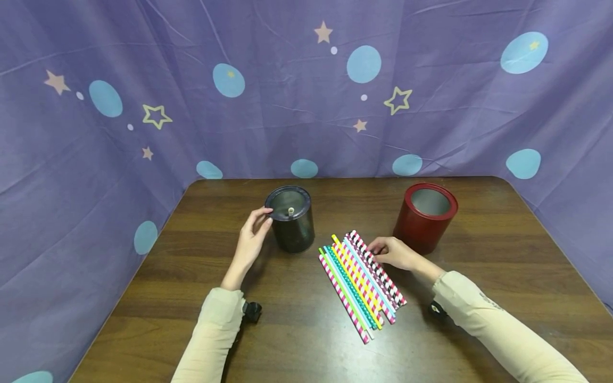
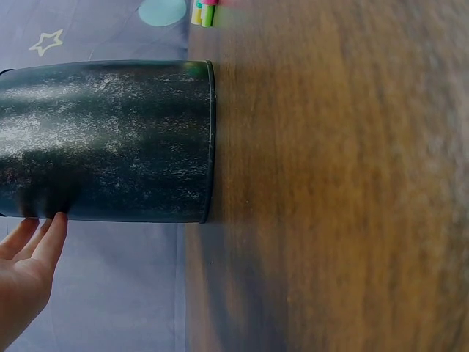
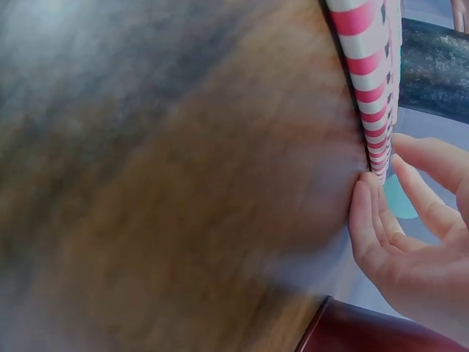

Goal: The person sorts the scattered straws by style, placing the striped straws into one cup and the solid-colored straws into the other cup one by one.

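A: Where do the straws point(image 1: 359, 282) lie from the right hand point(image 1: 395, 254)?

B: Just left of its fingertips, flat on the table point(image 1: 191, 276) in a slanting row. The outer straw point(image 1: 388, 280), banded in stripes, is the one right beside them.

A: Which way does its long axis run?

B: From a little beyond the fingertips, past them, back toward the person and slanting rightward. Most of its length lies on the near side of the fingers; they are by its far end.

A: So the right is the nearer hand?

B: Clearly. The left hand point(image 1: 253, 233) is well apart from the row, across on its far left.

A: And the fingers?

B: The right ones leave only a narrow gap at that straw; whether they pinch it, I cannot tell. The left ones are fairly straight, touching the wall of the black can point(image 1: 293, 234) near its rim.

A: What else is around?

B: The black can stands just right of the left fingers, a pale tube end point(image 1: 291, 211) showing inside. The red can point(image 1: 423, 231) stands beyond the right fingers and to their right.
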`<state>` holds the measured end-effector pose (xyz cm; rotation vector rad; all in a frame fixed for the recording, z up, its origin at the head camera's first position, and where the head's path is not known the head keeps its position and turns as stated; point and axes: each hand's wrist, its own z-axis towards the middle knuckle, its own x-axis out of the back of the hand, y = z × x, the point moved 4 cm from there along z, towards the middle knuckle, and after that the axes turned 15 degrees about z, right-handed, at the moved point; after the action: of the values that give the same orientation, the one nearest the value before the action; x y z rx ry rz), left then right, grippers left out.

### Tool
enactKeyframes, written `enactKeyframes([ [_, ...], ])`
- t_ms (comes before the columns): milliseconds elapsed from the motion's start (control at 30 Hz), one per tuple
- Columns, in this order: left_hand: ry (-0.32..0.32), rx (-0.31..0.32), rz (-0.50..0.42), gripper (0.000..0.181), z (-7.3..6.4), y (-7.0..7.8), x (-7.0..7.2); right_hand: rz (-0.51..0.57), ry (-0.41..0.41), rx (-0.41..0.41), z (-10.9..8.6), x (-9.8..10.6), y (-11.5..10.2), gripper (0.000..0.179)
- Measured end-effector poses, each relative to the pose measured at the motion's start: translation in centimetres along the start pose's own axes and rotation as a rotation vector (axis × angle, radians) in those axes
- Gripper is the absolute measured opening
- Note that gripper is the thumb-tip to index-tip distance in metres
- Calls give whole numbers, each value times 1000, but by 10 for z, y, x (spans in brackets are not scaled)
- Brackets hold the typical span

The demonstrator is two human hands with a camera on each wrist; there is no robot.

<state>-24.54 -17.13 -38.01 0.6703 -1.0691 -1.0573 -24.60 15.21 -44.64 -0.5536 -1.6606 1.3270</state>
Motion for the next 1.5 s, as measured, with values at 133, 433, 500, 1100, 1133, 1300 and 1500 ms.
enactKeyframes([
  [133,-1,1,1,27,0,0,0,6,-6,-6,1,0,2,21],
  [433,-2,10,3,27,0,2,0,-21,-3,-24,2,0,5,21],
  [500,-4,10,6,27,0,2,0,-36,0,-17,3,0,5,21],
  [1100,7,-7,5,27,-1,3,0,-76,25,-37,5,1,5,23],
  [1133,8,-8,3,27,-1,3,0,-71,31,-43,5,1,5,23],
  [1300,13,-13,7,27,-1,4,0,-36,56,-55,2,2,4,24],
  [1500,16,-17,18,27,-1,3,0,-2,74,-15,0,3,-1,28],
])
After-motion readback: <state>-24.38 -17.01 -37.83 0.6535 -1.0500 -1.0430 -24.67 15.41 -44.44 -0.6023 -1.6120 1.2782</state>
